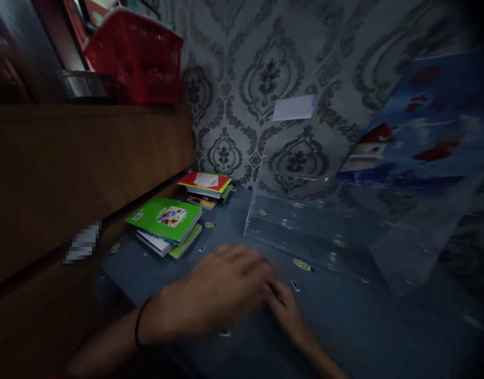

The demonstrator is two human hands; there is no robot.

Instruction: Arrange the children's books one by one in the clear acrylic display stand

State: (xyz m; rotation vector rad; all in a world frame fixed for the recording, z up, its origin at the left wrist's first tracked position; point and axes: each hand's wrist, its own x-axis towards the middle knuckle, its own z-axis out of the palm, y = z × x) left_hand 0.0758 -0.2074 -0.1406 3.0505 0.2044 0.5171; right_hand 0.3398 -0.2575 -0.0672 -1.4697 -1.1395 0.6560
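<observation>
My left hand (218, 289), with a dark band (141, 321) round its wrist, is over the near part of the table and smeared by motion. It overlaps my right hand (283, 305), whose thumb side shows while its fingers are hidden behind the left. Nothing shows held in either hand. Left of the hands lies a stack of books with a green book (160, 218) on top. Farther back, by the wall, sits another stack topped by a red and yellow book (206, 180). A clear plastic stand (305, 226) rises on the right, beyond the hands.
The table (242, 210) has a dark blue patterned cover. A wooden cabinet (87, 152) borders it on the left, bearing a red basket (141, 58) and a metal bowl (86, 84). A blue picture sheet (415, 126) is at right. Patterned wallpaper (226, 95) covers the wall.
</observation>
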